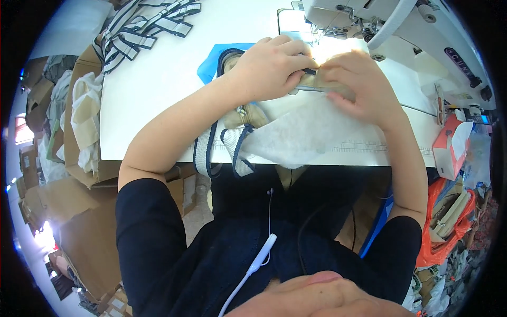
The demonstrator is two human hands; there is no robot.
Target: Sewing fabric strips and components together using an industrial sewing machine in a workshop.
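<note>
Under the lit head of a sewing machine point(343, 21), both hands are at a beige fabric piece point(322, 82) with dark trim. Fingers of my left hand point(272, 66) press together on its left end. On its right side, my right hand point(364, 87) is curled over it, slightly blurred by motion. Sheer white material point(296, 134) spreads over the table edge below the hands. A white webbing strap with navy borders point(203, 150) loops down beside it. More beige fabric with a metal zipper point(247, 115) lies under my left forearm. The needle area is hidden by glare.
Several striped straps point(142, 34) are heaped at the table's far left. A blue sheet point(211, 63) lies behind my left wrist. Cardboard boxes point(87, 174) stand left of the table. A pink-red box point(451, 145) and an orange-red bag point(435, 245) with beige pieces are at the right.
</note>
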